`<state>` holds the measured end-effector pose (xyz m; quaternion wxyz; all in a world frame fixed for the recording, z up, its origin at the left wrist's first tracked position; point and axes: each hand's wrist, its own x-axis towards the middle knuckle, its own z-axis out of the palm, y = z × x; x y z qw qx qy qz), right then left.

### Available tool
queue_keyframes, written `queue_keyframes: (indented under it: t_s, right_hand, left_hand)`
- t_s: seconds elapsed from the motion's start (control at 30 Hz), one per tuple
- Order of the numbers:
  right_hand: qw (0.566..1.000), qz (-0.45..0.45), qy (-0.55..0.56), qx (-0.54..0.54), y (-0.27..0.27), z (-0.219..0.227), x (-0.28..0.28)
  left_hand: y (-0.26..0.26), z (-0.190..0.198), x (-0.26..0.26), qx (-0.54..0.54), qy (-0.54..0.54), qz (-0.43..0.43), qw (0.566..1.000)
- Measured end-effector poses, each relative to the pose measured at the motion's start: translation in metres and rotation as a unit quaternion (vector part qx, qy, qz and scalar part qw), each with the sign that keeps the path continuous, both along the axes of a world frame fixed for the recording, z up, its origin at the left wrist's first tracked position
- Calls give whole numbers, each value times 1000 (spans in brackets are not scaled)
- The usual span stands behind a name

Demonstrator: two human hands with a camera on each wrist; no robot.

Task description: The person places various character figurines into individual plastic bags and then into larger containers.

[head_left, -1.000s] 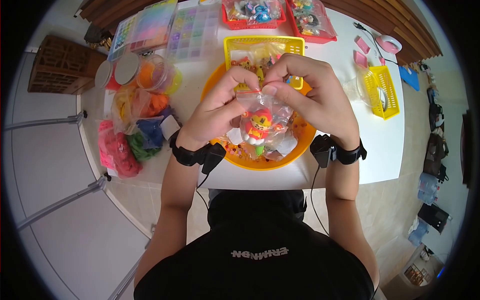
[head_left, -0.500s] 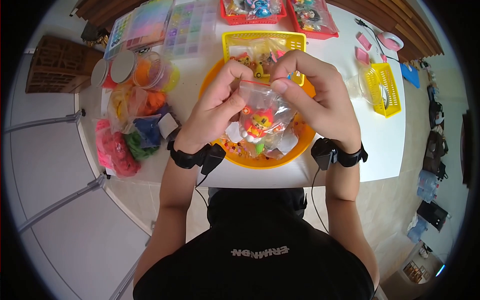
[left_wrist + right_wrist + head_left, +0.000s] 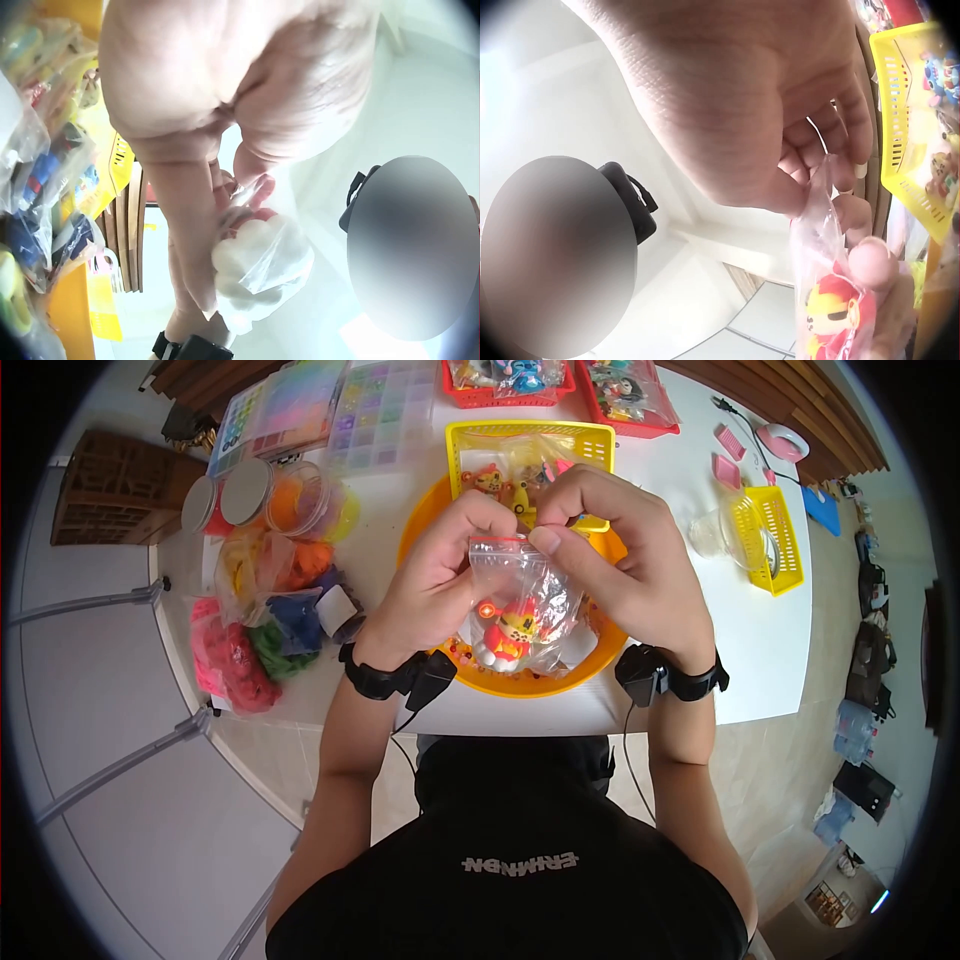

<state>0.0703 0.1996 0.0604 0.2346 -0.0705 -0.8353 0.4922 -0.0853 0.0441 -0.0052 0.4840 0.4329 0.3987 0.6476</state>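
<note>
A clear zip bag (image 3: 497, 568) with a red strip along its top hangs upright between both hands. Inside it is a red and yellow toy figure (image 3: 513, 638) with white feet, low in the bag; its face also shows in the right wrist view. My left hand (image 3: 437, 582) grips the bag's upper left edge, thumb toward the body. At the upper right corner, my right hand (image 3: 632, 565) pinches the plastic between thumb and index finger. Below the bag lies an orange basin (image 3: 560, 687) holding beads and plastic packets, partly hidden by the hands.
A yellow basket (image 3: 530, 429) with bagged figures stands behind the hands, red baskets (image 3: 515, 400) farther back. Jars (image 3: 247, 495) and bags of coloured material (image 3: 235, 660) sit at left, near a divided bead box (image 3: 380, 420). Another yellow basket (image 3: 785, 545) is at right.
The right hand has moved slightly left, closer to the left hand along the bag's top. The figure has dropped lower in the bag. Both hands keep hold of the bag.
</note>
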Motion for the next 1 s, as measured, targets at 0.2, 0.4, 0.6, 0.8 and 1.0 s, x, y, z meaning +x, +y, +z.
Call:
queue_keyframes:
  t_s: [0.2, 0.4, 0.6, 0.8, 1.0]
  right_hand:
    - [999, 9, 36, -32, -4, -5, 4]
    - [992, 55, 43, -107, -8, -3, 13]
    - [994, 50, 17, -94, -6, 2, 14]
    - [987, -31, 21, -154, -12, 3, 11]
    - [998, -50, 4, -28, 1, -1, 22]
  left_hand:
    - [12, -8, 7, 10, 36, 58, 998]
    - [10, -5, 8, -43, 2, 26, 999]
    - [9, -6, 2, -45, 8, -6, 999]
    - [3, 5, 7, -93, -178, -107, 974]
    - [1, 9, 7, -63, -58, -127, 988]
